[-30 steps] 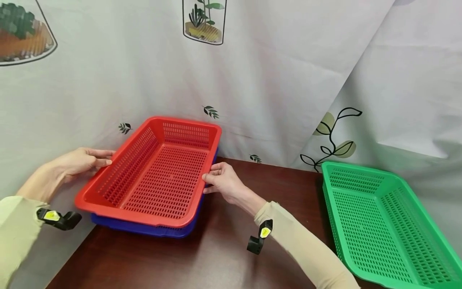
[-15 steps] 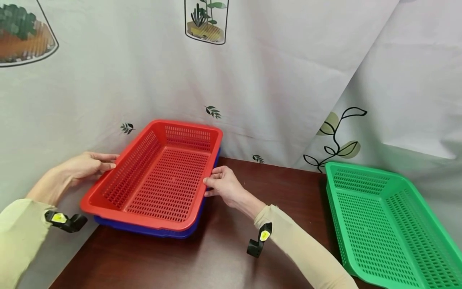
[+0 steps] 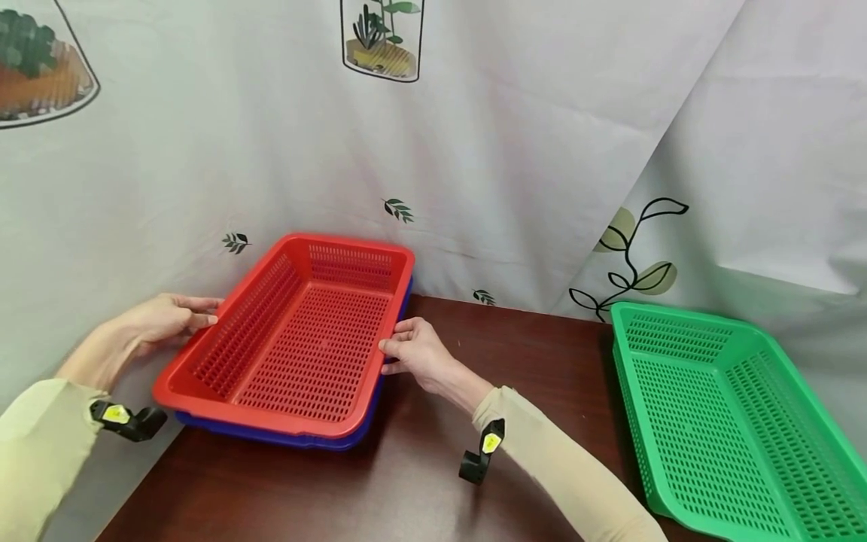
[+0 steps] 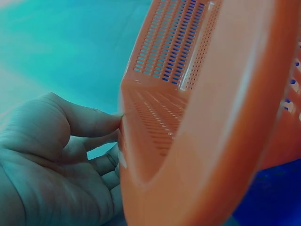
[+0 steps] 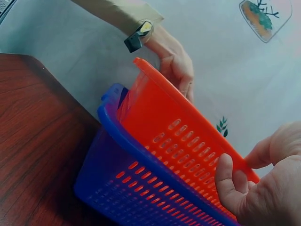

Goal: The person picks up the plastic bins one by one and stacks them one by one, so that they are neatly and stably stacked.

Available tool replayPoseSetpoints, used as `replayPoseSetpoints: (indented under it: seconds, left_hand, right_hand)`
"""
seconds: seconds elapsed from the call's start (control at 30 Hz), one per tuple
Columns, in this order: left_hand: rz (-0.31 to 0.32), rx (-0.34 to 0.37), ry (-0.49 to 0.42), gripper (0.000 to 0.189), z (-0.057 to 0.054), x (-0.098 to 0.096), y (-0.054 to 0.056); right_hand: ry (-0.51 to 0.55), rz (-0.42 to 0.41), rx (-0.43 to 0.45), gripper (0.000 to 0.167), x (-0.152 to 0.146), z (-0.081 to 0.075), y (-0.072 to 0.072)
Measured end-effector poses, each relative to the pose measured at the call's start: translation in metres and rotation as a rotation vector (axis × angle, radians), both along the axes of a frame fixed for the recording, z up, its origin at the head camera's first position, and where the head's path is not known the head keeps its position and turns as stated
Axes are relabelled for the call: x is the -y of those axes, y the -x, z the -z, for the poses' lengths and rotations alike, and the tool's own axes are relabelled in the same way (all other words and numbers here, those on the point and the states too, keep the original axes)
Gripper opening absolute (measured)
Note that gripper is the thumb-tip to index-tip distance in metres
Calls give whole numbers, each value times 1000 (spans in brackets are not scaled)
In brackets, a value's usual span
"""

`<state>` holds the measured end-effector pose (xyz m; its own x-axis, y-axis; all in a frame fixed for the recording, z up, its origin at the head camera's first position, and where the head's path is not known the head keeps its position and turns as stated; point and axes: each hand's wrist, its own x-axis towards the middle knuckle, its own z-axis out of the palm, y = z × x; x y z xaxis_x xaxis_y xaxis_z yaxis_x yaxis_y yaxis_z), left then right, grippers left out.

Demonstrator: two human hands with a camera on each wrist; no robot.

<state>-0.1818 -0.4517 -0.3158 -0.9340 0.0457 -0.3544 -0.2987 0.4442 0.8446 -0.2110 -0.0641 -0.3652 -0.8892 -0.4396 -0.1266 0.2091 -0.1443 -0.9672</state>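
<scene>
A red perforated plastic basket [image 3: 318,342] sits partway down inside a blue basket [image 3: 284,436] of like shape, its rim standing above the blue one. My left hand [image 3: 159,320] pinches the red basket's left rim, thumb on top and fingers beneath, as the left wrist view shows. On the opposite long side my right hand [image 3: 423,354] grips the red rim between thumb and fingers. In the right wrist view the red wall [image 5: 174,136] rises above the blue rim [image 5: 141,153], with a gap between the two rims.
A green perforated basket [image 3: 711,421] stands on the dark brown table [image 3: 433,467] at the right. Behind the table hangs a white cloth [image 3: 508,150] printed with plants and jars, close to the red basket's far end. The table's left edge runs below the baskets.
The red basket has come down slightly in the head view, deeper into the blue basket, with both hands still holding its rims. The green basket has stayed in place.
</scene>
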Motion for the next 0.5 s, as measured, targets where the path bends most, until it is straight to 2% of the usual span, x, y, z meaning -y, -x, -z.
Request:
replayPoseSetpoints:
  seconds: [0.5]
  left_hand:
    - [33,0,40,63,11,3,4]
  right_hand:
    - [-21,1,28,31,3,9,2]
